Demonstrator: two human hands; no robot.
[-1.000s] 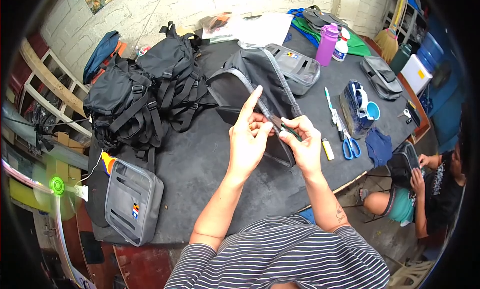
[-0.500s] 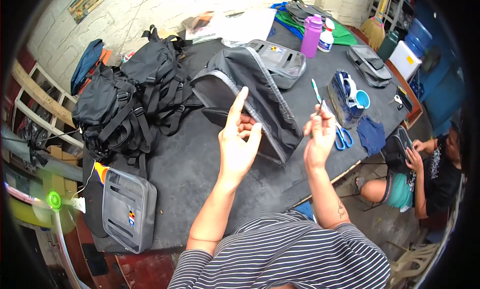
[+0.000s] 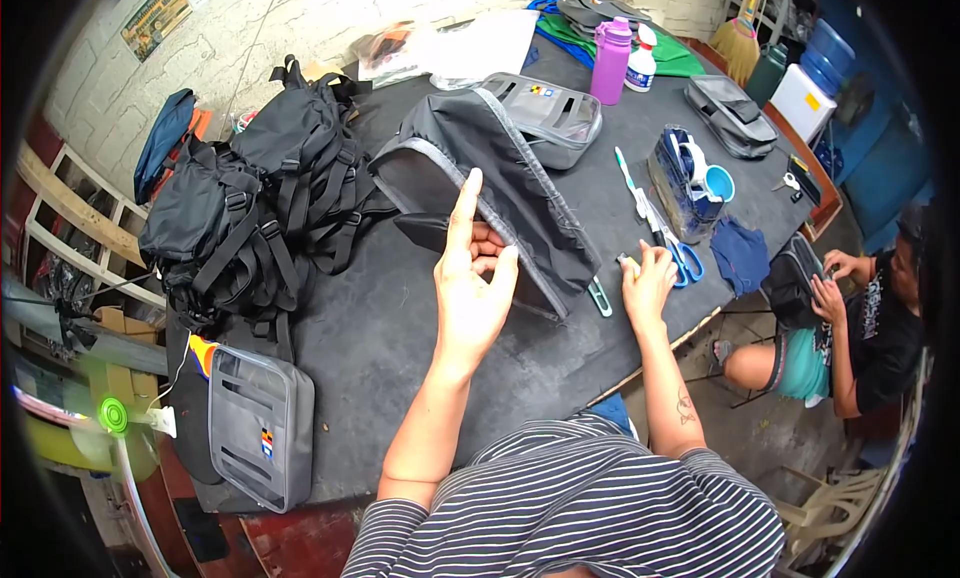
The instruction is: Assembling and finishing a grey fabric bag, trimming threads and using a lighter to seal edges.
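My left hand point(image 3: 470, 278) holds the near edge of an unfinished-looking black fabric bag point(image 3: 535, 203) with grey edging. Its index finger stretches up along the edge, and the other fingers curl in. The bag stands tilted and gaping over the table. Just right of it, my right hand point(image 3: 648, 286) is low by the tabletop with fingers bent together. A tiny dark piece shows at its fingertips, too small to name. Blue-handled scissors point(image 3: 688, 266) lie beside that hand. A pale green handle point(image 3: 600, 296) pokes out from the bag's lower corner.
Black strapped backpacks point(image 3: 270, 193) heap on the left, with a grey clear-topped case point(image 3: 262, 428) nearer. Another case point(image 3: 550, 118), a purple bottle point(image 3: 611, 63) and a tape dispenser point(image 3: 690, 183) stand beyond. A co-worker point(image 3: 850, 328) sits right, handling a dark bag.
My right hand has come down from beside the bag toward the tabletop. The pale green handle now shows by the bag's corner. My left hand keeps its hold on the bag.
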